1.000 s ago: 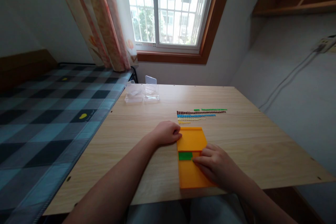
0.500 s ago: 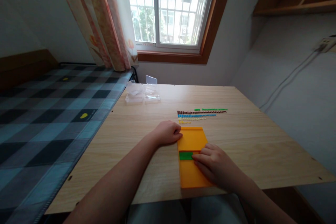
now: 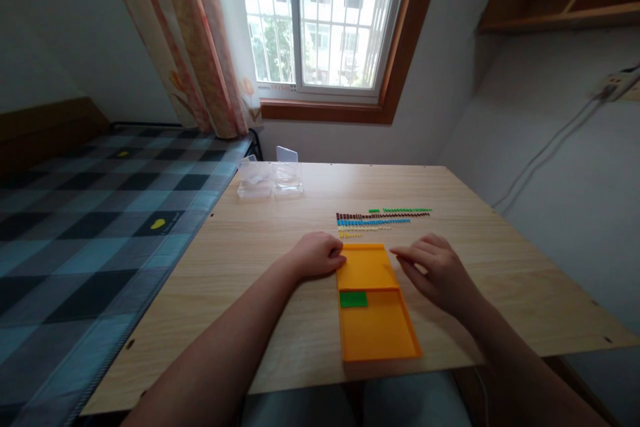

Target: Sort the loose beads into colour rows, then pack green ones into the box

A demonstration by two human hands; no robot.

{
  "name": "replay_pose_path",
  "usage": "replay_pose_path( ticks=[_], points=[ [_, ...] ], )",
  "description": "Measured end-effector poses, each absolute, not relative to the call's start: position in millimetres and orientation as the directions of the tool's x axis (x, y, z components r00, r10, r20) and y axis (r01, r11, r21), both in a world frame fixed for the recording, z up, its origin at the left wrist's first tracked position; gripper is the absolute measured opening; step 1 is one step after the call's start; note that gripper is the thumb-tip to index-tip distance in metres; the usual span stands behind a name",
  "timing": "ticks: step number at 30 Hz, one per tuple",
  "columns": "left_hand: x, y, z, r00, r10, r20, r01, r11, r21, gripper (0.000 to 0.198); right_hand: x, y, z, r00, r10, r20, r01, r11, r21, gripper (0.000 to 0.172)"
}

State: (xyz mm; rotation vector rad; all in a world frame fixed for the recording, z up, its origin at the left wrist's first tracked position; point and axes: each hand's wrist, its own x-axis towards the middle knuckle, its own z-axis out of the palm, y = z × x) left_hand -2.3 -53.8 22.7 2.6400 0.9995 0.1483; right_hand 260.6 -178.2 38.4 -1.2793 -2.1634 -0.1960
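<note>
An orange two-part tray (image 3: 383, 333) with raised rims lies near the table's front edge. In the upper left corner of its nearer part sits a green block (image 3: 353, 299), possibly several pieces side by side. My left hand (image 3: 317, 256) has its fingers curled against the tray's upper left edge, pinning it there. To the right of the tray's farther part, my right hand (image 3: 437, 273) hovers with index finger stretched out and thumb slightly below it. Nothing shows between those fingertips. Beyond the tray, rows of tiny pieces run across the table: green (image 3: 407, 209), dark brown (image 3: 383, 215), blue (image 3: 373, 221), and yellow (image 3: 350, 235).
Clear plastic boxes (image 3: 270, 183) with raised lids stand at the table's far left. A bed (image 3: 125, 213) with a checked cover adjoins the table (image 3: 240, 307) on the left. A wall with a cable (image 3: 545, 147) lies to the right, a window (image 3: 335, 20) ahead.
My right hand has left the green block and moved up and right, outside the tray. The green block stays in its corner. My left hand keeps its place.
</note>
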Motion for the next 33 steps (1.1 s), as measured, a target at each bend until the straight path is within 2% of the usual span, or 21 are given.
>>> replay_pose_path(
  ticks=[5, 7, 9, 12, 15, 17, 23, 26, 33],
  points=[
    [-4.0, -51.0, 19.6, 0.747, 0.665, -0.01, 0.625, -0.698, 0.349, 0.025, 291.9, -99.6, 60.5, -0.029, 0.627, 0.779, 0.846, 0.43, -0.315, 0.018],
    [-4.5, -50.1, 18.3, 0.749, 0.663, 0.001, 0.617, -0.697, 0.365, 0.027, 299.8, -66.3, 56.9, 0.092, 0.602, 0.793, 0.856, 0.359, -0.372, 0.021],
    [-4.7, -49.7, 17.3, 0.745, 0.667, 0.008, 0.615, -0.691, 0.379, 0.029, 302.5, -41.1, 44.4, 0.136, 0.629, 0.766, 0.869, 0.295, -0.397, 0.025],
    [-4.3, -49.6, 16.5, 0.727, 0.687, 0.002, 0.632, -0.67, 0.389, 0.033, 297.0, -24.5, 16.2, 0.092, 0.705, 0.703, 0.896, 0.249, -0.367, 0.029],
    [-3.4, -49.4, 16.1, 0.71, 0.704, -0.004, 0.652, -0.655, 0.382, 0.033, 287.0, -25.8, -7.7, -0.076, 0.801, 0.594, 0.921, 0.284, -0.266, 0.03],
    [-3.0, -49.1, 15.9, 0.703, 0.711, -0.009, 0.66, -0.648, 0.38, 0.033, 282.4, -29.0, -15.2, -0.118, 0.843, 0.524, 0.931, 0.278, -0.236, 0.031],
    [-3.1, -48.2, 14.5, 0.709, 0.706, 0.004, 0.647, -0.652, 0.396, 0.032, 281.9, -30.1, -13.3, -0.083, 0.919, 0.385, 0.949, 0.19, -0.25, 0.034],
    [-3.2, -48.3, 14.5, 0.706, 0.708, 0.011, 0.646, -0.65, 0.399, 0.033, 279.8, -30.1, -12.0, -0.082, 0.952, 0.295, 0.954, 0.161, -0.251, 0.042],
    [-2.6, -49.6, 18.9, 0.7, 0.714, -0.001, 0.656, -0.644, 0.393, 0.033, 265.1, -31.4, -10.2, -0.148, 0.965, 0.216, 0.961, 0.192, -0.199, 0.053]
  ],
)
